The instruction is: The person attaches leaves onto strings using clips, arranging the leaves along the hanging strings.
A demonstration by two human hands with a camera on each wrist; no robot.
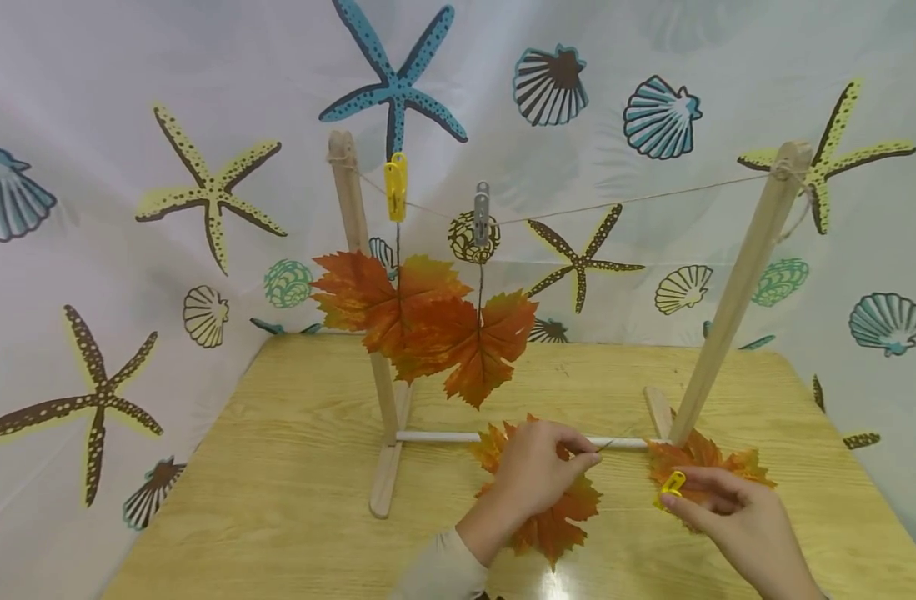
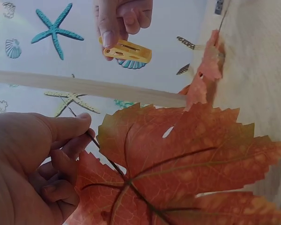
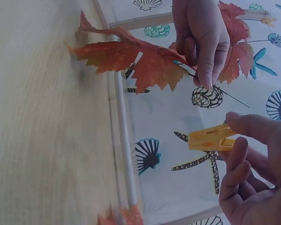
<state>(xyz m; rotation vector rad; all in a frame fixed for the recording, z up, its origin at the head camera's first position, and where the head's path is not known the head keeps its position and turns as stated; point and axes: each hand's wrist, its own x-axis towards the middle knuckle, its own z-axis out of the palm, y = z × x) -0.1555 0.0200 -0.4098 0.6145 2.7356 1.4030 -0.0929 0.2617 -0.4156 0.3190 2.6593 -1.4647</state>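
My left hand (image 1: pixel 536 467) pinches the thin dark stem of an orange-red maple-like leaf (image 2: pixel 192 164) between thumb and forefinger, with the blade hanging below the fingers. In my right hand (image 1: pixel 750 517) a yellow clothespin (image 3: pixel 208 138) is pinched by its handle ends. A string (image 1: pixel 630 202) runs between two wooden posts above both hands. From it hang two similar leaves by their stems, one under another yellow clothespin (image 1: pixel 396 190), the other under a grey clothespin (image 1: pixel 482 215). Beneath my right hand another leaf (image 1: pixel 750 467) lies on the table by the right post's foot.
The left post (image 1: pixel 384 392) and right post (image 1: pixel 735 300) stand on flat wooden feet, joined low down by a white rod (image 1: pixel 435 437). A wooden table (image 1: pixel 292 500) carries the frame. Behind it hangs a pale cloth (image 1: pixel 442 50) printed with starfish and shells.
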